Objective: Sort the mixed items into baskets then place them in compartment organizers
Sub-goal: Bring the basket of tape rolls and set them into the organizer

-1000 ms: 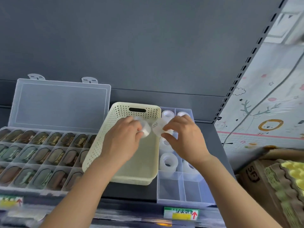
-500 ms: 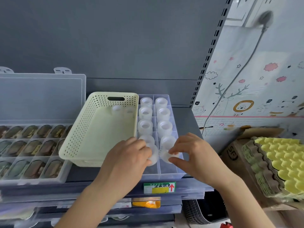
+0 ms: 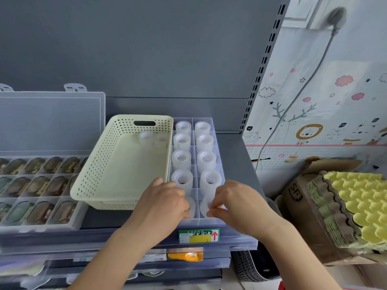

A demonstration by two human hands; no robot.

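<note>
Left hand (image 3: 161,204): fingers grip translucent tape roll (image 3: 192,206) in clear plastic compartment organizer's (image 3: 199,221) nearest-left cell.
Right hand (image 3: 236,203): fingers pinch second tape roll (image 3: 205,206), nearest-right cell.

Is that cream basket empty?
Not empty. Two clear tape rolls lie at the far end of the basket, below its handle slot.

Left hand (image 3: 161,204), right hand (image 3: 237,203) on tape rolls (image 3: 204,205)

Twelve rolls (image 3: 181,159), one basket (image 3: 92,170) — two organizers (image 3: 218,147)
</note>
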